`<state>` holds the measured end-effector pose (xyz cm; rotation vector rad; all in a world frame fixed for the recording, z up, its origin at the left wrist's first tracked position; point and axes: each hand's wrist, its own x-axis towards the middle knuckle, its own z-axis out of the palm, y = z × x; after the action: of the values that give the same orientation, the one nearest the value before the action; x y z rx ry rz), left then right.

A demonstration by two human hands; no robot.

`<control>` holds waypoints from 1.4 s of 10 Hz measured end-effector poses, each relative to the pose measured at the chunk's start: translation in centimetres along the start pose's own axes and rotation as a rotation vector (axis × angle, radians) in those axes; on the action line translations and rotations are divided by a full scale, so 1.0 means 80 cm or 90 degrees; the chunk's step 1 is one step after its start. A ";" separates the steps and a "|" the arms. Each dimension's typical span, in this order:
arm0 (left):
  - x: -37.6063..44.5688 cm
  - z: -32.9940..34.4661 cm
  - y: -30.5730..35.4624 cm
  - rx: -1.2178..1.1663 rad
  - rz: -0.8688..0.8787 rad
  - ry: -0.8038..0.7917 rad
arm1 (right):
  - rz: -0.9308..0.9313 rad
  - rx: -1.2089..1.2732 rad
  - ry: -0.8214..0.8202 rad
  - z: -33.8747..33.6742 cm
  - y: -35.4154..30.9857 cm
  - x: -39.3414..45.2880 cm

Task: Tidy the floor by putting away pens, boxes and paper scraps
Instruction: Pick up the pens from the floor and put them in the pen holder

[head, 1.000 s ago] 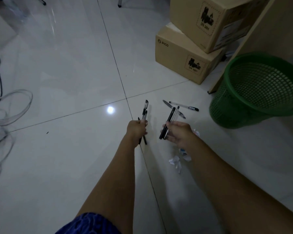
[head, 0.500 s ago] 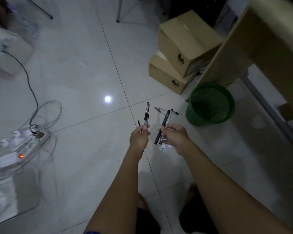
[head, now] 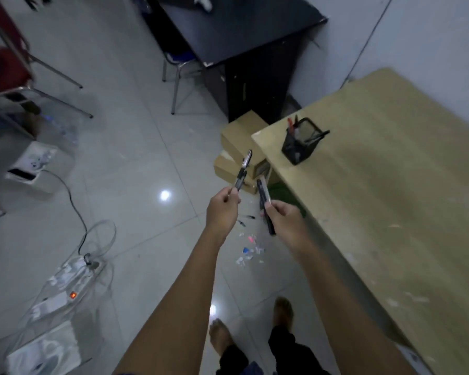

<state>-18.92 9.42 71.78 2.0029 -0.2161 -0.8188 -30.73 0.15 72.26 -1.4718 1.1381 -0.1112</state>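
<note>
My left hand (head: 223, 205) grips pens (head: 243, 170) that point up and away. A second bunch of black pens (head: 263, 194) sticks out above and below my right hand (head: 283, 217), which holds them beside the wooden table edge. A black mesh pen holder (head: 299, 146) with a few pens in it stands on the wooden table (head: 390, 198). Two loose pens (head: 245, 220) still lie on the floor below my hands. Paper scraps (head: 248, 253) are scattered on the tiles nearby. Two stacked cardboard boxes (head: 237, 147) sit by the table's far corner.
A sliver of the green bin (head: 282, 194) shows under the table edge. A power strip (head: 73, 280) with cables lies at the left, a white box (head: 35, 169) further back. A dark desk (head: 241, 31) and chair legs (head: 175, 85) stand beyond. My bare feet (head: 251, 323) are below.
I have stood up from the floor: the view rose and the wooden tabletop with the pen holder came into sight. Both hands kept their pens and lifted towards the table.
</note>
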 end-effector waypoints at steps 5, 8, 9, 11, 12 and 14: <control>0.083 0.091 0.239 0.394 0.165 -0.011 | -0.059 -0.484 0.003 -0.215 -0.213 0.130; 0.137 0.145 0.234 0.332 0.149 0.032 | 0.118 -0.464 -0.126 -0.196 -0.213 0.205; 0.128 0.155 0.226 0.167 0.151 0.062 | 0.094 -0.307 -0.079 -0.191 -0.214 0.213; 0.107 0.166 0.210 0.061 0.164 0.037 | -0.014 -0.283 0.012 -0.178 -0.205 0.194; 0.088 0.162 0.197 0.061 0.235 0.085 | -0.066 -0.264 0.161 -0.171 -0.191 0.174; 0.070 0.124 0.131 0.145 0.290 0.176 | -0.316 -0.282 0.075 -0.122 -0.151 0.118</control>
<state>-19.14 -5.87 74.35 2.1339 -0.5998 -0.2324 -25.35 -15.46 79.80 -2.1514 0.8999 -0.3065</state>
